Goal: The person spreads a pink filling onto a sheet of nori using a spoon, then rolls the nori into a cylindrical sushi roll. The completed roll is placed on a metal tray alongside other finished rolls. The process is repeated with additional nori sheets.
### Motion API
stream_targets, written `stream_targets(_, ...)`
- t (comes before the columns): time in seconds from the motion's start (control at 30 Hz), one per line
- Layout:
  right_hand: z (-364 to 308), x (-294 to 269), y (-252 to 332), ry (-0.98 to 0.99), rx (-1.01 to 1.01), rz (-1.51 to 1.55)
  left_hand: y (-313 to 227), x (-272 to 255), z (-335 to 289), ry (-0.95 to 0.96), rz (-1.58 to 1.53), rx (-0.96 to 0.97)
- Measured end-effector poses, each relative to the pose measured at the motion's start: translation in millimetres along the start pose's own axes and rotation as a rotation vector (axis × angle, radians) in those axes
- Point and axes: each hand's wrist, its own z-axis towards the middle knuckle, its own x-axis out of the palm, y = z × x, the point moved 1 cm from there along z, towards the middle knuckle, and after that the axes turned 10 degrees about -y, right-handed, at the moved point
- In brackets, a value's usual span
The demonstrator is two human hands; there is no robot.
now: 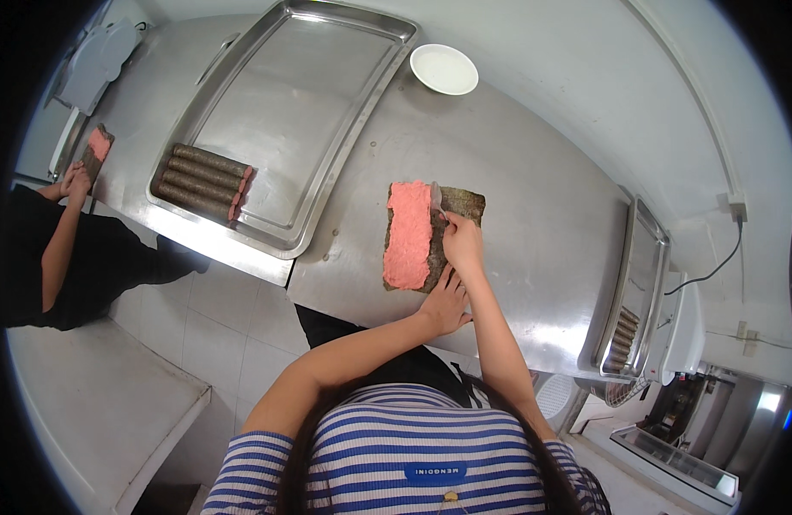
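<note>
A dark green seaweed sheet (463, 204) lies flat on the steel table in front of me. Pink paste (408, 236) covers its left part in a thick, upright band, while the right part is bare. My right hand (463, 243) is closed round the handle of a metal spoon (436, 197), whose head touches the right edge of the paste near the sheet's far end. Beside the sheet's near edge, my left hand (448, 302) rests with its fingers stretched out, the fingertips at the seaweed's lower right corner.
A large steel tray (344, 163) to the left holds several seaweed rolls (203, 182) with pink ends. A white bowl (445, 69) stands at the back. Another tray (640, 275) with rolls is at the right. At far left, a co-worker's hands (75, 178) hold a paste-covered sheet (97, 148).
</note>
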Motion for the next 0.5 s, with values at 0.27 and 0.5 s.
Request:
stream_targets(0.27,-0.1,-0.8,9.9,-0.131,-0.219,-0.166,2.9,-6.0,0.9,-0.065,-0.189,-0.026)
stream_targets(0.5,-19.0,1.0,9.8,-0.093,-0.149,-0.225,2.9,8.9,4.5,-0.109,-0.295,-0.076)
